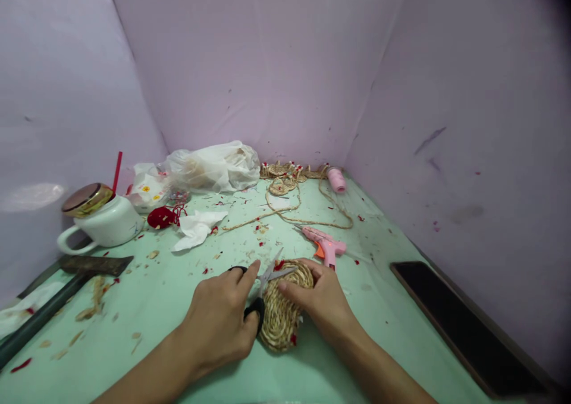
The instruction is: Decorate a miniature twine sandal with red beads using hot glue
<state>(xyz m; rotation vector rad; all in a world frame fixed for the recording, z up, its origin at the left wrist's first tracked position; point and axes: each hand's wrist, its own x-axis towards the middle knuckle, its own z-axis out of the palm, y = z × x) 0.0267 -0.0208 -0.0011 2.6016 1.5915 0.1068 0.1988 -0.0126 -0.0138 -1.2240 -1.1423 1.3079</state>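
My left hand is closed round the black handles of a pair of scissors. The blades are spread apart over the upper end of a coiled straw-rope piece, shaped like a small sole. Beside the blades a bit of red yarn shows on that piece, and another red bit sits near its lower end. My right hand grips the straw piece by its right edge, thumb on top and fingers partly hidden behind it. Just beyond my right hand lies a pink glue gun.
Straw rope trails toward small woven pieces at the back, near a pink thread spool. At left stand a white mug, an axe-like tool, red yarn ball, tissue and plastic bag. A dark flat slab lies right.
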